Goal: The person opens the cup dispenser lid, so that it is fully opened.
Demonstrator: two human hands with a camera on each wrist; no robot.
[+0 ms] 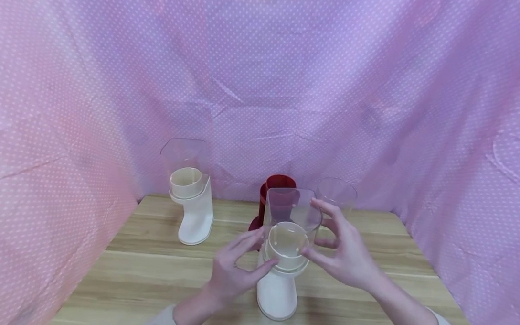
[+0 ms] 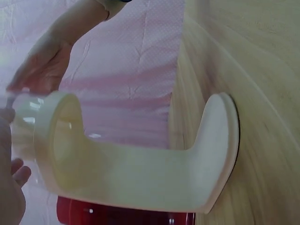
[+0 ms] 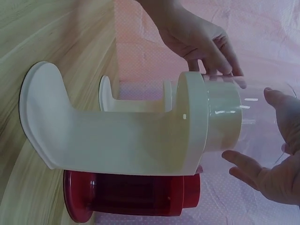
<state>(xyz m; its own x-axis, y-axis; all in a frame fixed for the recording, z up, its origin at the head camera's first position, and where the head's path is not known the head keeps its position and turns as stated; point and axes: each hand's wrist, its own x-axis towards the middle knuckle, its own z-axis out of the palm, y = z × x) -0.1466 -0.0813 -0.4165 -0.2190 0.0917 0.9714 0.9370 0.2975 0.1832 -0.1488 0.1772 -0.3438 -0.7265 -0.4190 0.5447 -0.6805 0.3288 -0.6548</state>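
Observation:
A white stand (image 1: 277, 297) with a curved foot is upright on the wooden table, at the middle front. Its top ring carries a cream collar (image 3: 224, 117), from which a clear plastic container (image 3: 255, 105) rises. My left hand (image 1: 235, 269) holds the container's lower part from the left, its thumb by the collar in the head view. From the other side my right hand (image 1: 347, 254) grips the clear container, with the index finger high on the wall and the thumb low near the collar.
A matching white stand (image 1: 196, 217) with a cream collar and clear container (image 1: 180, 152) is at the back left. Directly behind the held container is a red stand (image 3: 131, 192). Another clear container (image 1: 338, 184) shows at the back right. Pink dotted cloth (image 1: 254, 76) surrounds the table (image 1: 153, 273).

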